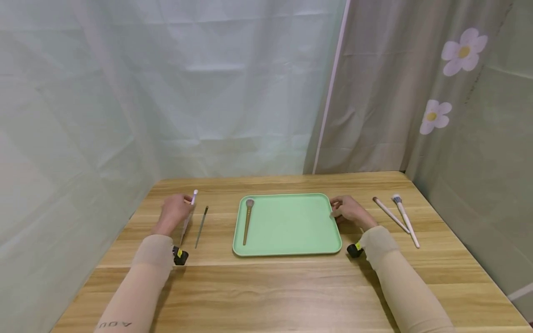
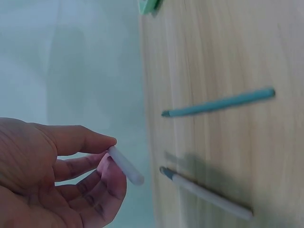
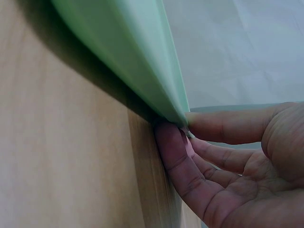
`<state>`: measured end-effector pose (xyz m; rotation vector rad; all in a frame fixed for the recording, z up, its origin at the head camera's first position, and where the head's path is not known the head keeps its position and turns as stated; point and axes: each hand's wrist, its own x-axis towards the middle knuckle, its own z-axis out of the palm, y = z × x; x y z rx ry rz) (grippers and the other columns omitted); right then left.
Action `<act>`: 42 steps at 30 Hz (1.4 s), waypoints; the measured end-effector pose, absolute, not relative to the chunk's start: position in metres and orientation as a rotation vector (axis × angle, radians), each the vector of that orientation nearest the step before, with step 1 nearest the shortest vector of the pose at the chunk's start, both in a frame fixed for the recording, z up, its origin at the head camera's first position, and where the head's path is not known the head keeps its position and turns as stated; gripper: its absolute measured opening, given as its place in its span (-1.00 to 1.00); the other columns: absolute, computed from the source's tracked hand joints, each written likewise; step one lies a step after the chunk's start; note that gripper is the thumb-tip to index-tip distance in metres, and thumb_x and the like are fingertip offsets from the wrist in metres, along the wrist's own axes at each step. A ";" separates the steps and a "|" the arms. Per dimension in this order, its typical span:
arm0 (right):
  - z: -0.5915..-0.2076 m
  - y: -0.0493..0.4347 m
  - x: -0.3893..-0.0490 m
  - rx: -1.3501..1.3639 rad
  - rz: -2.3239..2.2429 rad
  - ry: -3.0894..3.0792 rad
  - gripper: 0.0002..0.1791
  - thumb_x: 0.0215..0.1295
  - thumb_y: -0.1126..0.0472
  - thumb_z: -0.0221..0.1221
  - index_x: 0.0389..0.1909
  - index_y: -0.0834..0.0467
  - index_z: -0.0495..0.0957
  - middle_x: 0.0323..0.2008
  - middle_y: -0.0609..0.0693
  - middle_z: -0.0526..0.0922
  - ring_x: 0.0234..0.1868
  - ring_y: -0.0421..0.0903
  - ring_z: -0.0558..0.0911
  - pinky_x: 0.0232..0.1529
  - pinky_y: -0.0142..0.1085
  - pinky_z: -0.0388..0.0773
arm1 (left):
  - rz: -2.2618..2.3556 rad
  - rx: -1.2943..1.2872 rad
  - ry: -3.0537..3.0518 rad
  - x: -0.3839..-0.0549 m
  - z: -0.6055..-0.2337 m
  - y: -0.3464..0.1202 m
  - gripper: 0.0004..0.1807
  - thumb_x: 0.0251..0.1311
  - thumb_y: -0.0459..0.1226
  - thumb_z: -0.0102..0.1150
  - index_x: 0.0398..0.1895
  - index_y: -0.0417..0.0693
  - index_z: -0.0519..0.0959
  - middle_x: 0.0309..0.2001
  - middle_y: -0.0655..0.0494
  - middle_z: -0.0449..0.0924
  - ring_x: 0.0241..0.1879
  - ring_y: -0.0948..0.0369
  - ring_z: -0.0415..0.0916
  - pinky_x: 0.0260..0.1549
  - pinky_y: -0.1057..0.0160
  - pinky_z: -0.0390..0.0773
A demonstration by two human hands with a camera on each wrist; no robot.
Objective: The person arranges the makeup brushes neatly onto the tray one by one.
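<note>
My left hand (image 1: 172, 212) pinches a white-handled makeup brush (image 2: 125, 166) between thumb and fingers, above the table; its bristles are hidden by the hand. Below it lie another pale-handled brush (image 2: 211, 195) and a slim teal brush (image 2: 223, 102). On the other side, my right hand (image 1: 351, 211) grips the right rim of a light green tray (image 1: 291, 254), as the right wrist view shows, with the thumb on one face of the rim and a finger on the other. A brown-handled makeup brush (image 1: 247, 224) lies in the tray, near its left side.
To the right of my right hand, two more makeup brushes lie on the wooden table (image 1: 283, 296): a short one (image 1: 391, 215) and a longer white-handled one (image 1: 407, 222), touching near their lower ends. Curtains (image 1: 233, 92) hang behind and beside the table.
</note>
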<state>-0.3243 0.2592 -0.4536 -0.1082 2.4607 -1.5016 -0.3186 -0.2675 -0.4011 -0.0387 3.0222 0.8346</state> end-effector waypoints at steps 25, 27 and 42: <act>-0.450 0.258 -0.324 -0.118 -1.494 2.453 -0.39 0.33 0.53 0.19 0.38 0.57 0.30 -0.08 0.30 0.50 -0.24 0.00 0.60 -0.24 -0.20 0.73 | 0.938 0.070 3.023 -0.326 -0.392 -0.216 -0.66 0.32 -0.43 0.11 0.10 -0.41 0.64 -0.24 -0.18 0.74 -0.48 0.20 0.61 -0.51 0.33 0.55; -0.450 0.259 -0.324 -0.116 -1.501 2.446 -0.39 0.33 0.53 0.20 0.38 0.57 0.30 -0.07 0.31 0.50 -0.23 0.00 0.60 -0.24 -0.19 0.73 | 0.967 0.064 3.003 -0.326 -0.393 -0.213 -0.66 0.32 -0.45 0.12 0.10 -0.43 0.64 -0.22 -0.21 0.74 -0.46 0.18 0.65 -0.50 0.34 0.59; -0.452 0.260 -0.326 -0.123 -1.496 2.453 -0.40 0.32 0.53 0.17 0.37 0.56 0.32 -0.15 0.24 0.53 -0.27 -0.03 0.61 -0.25 -0.20 0.73 | 1.022 0.074 2.927 -0.328 -0.395 -0.183 -0.64 0.38 -0.43 0.13 0.19 -0.41 0.59 -0.15 -0.23 0.74 -0.38 0.12 0.72 -0.44 0.28 0.63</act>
